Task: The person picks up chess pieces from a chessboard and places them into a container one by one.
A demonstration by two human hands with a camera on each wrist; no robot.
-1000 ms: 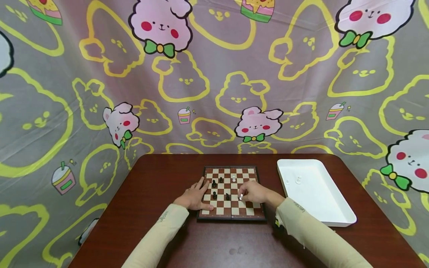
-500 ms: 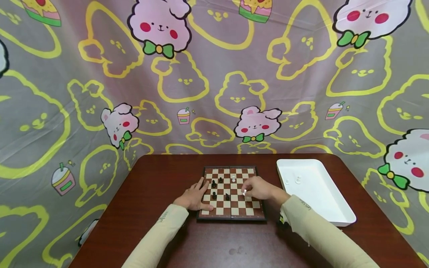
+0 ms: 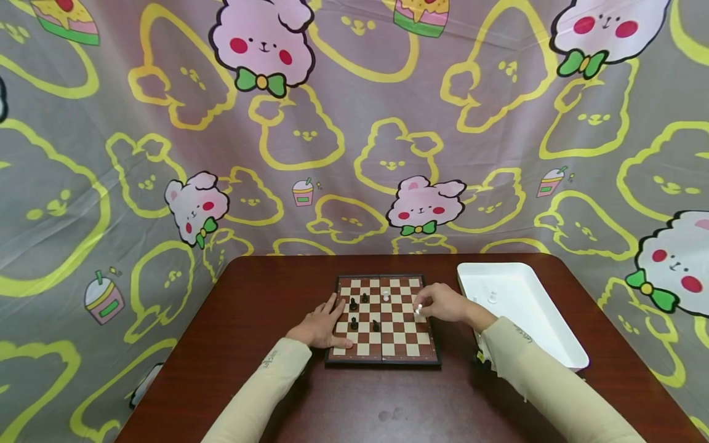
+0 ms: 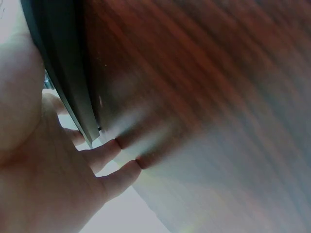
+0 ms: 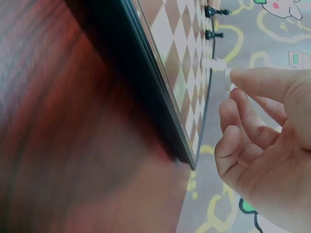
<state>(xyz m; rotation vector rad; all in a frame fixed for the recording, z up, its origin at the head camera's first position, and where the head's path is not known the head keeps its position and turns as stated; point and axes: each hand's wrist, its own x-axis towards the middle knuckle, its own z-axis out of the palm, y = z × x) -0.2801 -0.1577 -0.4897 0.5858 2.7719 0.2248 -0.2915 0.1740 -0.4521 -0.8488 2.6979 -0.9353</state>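
My right hand (image 3: 443, 304) pinches a white chess piece (image 3: 419, 309) between thumb and fingertips, over the right side of the chessboard (image 3: 407, 351). The right wrist view shows the held piece's pale base (image 5: 227, 79) beyond the thumb; its upper part is hidden. My left hand (image 3: 318, 326) rests spread along the board's left edge, thumb on the near left corner squares. In the left wrist view, its fingers (image 4: 119, 180) reach past the dark board edge (image 4: 63, 63). Several black chess pieces (image 3: 353, 304) stand on the left half, and another white piece (image 3: 386, 296) stands near the back middle.
Right of the board lies a white tray (image 3: 548, 332), with a white chess piece (image 3: 492, 298) inside near its left side. Brown wooden table (image 3: 266, 289) surrounds the board. A patterned cloth (image 3: 343, 154) hangs behind and at both sides.
My right hand has moved right and slightly back from the board's middle, carrying the white chess piece toward the right edge. It now covers one piece in the tray. My left hand stays put.
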